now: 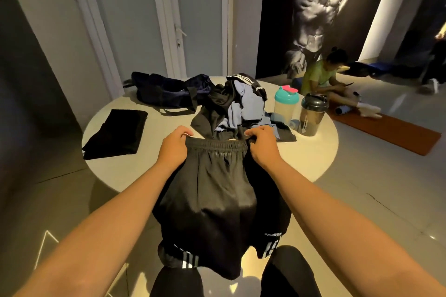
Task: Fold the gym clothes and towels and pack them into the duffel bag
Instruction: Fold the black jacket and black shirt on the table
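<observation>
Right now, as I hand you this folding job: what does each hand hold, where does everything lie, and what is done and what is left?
Left hand and right hand each pinch the waistband of the black white-striped shorts, whose legs hang down past the near edge of the round white table.
Done: one black garment lies folded at the table's left.
Left: fold the shorts and the loose black and light-blue clothes pile, then pack everything into the navy duffel bag at the far side. The bag's inside is not visible.
</observation>
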Action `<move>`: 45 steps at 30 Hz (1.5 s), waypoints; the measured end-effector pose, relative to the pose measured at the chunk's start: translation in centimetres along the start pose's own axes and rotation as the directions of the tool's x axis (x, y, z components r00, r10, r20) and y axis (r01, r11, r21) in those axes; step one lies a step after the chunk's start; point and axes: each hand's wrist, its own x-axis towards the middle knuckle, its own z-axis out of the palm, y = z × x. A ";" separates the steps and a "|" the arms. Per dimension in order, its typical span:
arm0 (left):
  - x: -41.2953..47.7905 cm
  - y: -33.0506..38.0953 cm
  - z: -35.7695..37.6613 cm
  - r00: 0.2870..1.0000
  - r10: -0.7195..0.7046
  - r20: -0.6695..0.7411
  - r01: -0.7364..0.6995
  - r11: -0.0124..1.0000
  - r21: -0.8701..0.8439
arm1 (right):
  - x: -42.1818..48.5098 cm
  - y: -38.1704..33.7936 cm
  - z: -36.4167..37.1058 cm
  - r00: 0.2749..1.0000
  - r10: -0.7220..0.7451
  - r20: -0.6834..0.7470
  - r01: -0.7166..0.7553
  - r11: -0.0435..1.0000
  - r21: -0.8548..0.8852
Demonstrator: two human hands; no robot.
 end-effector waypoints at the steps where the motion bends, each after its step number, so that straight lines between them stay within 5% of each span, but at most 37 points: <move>1: 0.4 0.6 -0.3 1.000 0.018 0.004 -0.018 1.000 -0.022 | 0.5 -0.3 -0.1 0.999 -0.001 0.033 0.002 1.000 -0.029; 7: 1.8 2.4 -2.6 0.968 0.249 -0.036 -0.247 0.967 0.071 | 1.2 -1.6 -1.0 0.892 0.116 0.437 0.060 0.928 -0.369; 13: 2.3 2.6 -3.7 0.975 0.216 -0.059 -0.210 0.973 0.097 | 3.0 -2.2 -2.0 0.997 0.009 0.079 -0.004 0.998 -0.068; 20: 2.0 3.1 -2.9 0.978 0.201 -0.052 -0.197 0.977 0.076 | 2.6 -2.5 -1.3 0.999 -0.010 -0.042 0.011 1.000 0.003; 28: 0.1 -1.2 -0.3 0.995 0.060 0.077 -0.073 0.979 0.192 | -1.2 1.0 0.9 0.968 0.021 0.251 0.052 0.958 -0.281; 31: -1.3 -2.8 1.7 0.982 -0.045 0.183 -0.025 0.931 0.365 | -3.1 1.8 2.5 0.942 -0.005 0.334 0.117 0.941 -0.316; 34: -2.5 -2.9 2.8 0.960 0.094 0.263 -0.232 0.791 0.566 | -4.2 2.7 3.6 0.948 -0.024 0.319 0.132 0.938 -0.321; 39: -3.1 -1.2 4.5 0.853 0.127 0.506 -0.365 0.838 0.405 | -5.0 3.1 3.7 0.966 -0.051 0.254 0.130 0.944 -0.304; 42: -3.2 -1.3 4.6 0.843 0.099 0.528 -0.363 0.830 0.423 | -5.3 2.4 3.3 0.974 -0.025 0.225 0.096 0.946 -0.311; 45: -2.9 -1.4 4.7 0.858 0.152 0.491 -0.377 0.835 0.401 | -4.9 1.8 2.8 0.937 0.008 0.349 0.158 0.881 -0.445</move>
